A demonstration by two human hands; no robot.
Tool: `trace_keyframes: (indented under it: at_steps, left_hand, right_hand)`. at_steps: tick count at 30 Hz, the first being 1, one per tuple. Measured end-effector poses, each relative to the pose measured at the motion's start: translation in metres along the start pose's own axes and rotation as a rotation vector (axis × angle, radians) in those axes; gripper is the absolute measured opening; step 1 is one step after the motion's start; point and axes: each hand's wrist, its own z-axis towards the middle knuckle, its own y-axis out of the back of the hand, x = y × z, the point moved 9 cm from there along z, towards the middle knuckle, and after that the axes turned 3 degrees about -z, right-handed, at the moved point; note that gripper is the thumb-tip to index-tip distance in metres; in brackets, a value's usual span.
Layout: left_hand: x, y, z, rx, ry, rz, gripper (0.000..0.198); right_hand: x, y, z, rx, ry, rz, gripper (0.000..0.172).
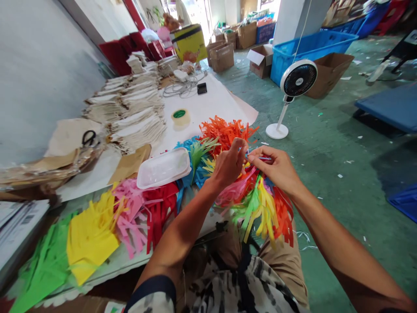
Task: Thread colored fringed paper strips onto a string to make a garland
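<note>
Over my lap hang multicoloured paper-like tassels (265, 204) in pink, green, yellow and orange. Just above them, my right hand (276, 167) is closed in a pinch on a thin pale string (265, 158). Close beside it, my left hand (230, 163) has its fingers curled shut; what they hold is hidden. Behind the hands lies an orange fringed bundle (224, 132), with light green fringe (200, 152) and blue fringe (192, 174) to its left. A translucent plastic tray (164, 168) rests near my left forearm.
Red (161, 204), pink (130, 208), yellow (91, 239) and green fringed sheets (48, 261) line the table's near edge. Farther back are a tape roll (180, 117), stacked pale bags (137, 108) and black scissors (89, 138). A white fan (298, 80) stands to the right.
</note>
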Motion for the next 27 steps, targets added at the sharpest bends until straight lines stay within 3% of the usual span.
trace_keyframes:
  at_steps: [6,9,12,14,16,20,23,27]
  left_hand:
    - [0.006,-0.007,-0.001,0.008,0.030,-0.089,0.026]
    - [0.018,0.001,0.001,0.089,0.074,-0.245,0.032]
    - [0.021,0.047,0.008,0.090,0.014,-0.167,0.030]
    - [0.015,0.088,0.011,0.050,-0.124,0.131,0.023]
    - [0.012,0.107,0.007,0.164,-0.257,0.429,0.026]
    - [0.035,0.100,-0.013,0.452,-0.334,0.801,0.029]
    - [0.049,0.085,-0.026,0.535,-0.350,0.986,0.017]
    - [0.050,0.074,-0.039,0.611,-0.396,1.029,0.013]
  right_hand:
    - [-0.001,0.009,0.001,-0.103,-0.006,0.142,0.035]
    - [-0.009,0.007,0.001,-0.061,-0.065,0.262,0.037]
    - [-0.018,0.007,0.000,-0.035,-0.111,0.330,0.035]
    - [-0.021,0.009,0.000,-0.049,-0.111,0.319,0.033]
    - [-0.021,0.011,0.001,-0.060,-0.094,0.302,0.033]
    - [-0.020,0.009,0.003,-0.056,-0.066,0.272,0.034]
    - [-0.019,0.008,0.003,-0.053,-0.065,0.231,0.035]
    - [-0.017,0.007,0.001,-0.049,-0.071,0.199,0.034]
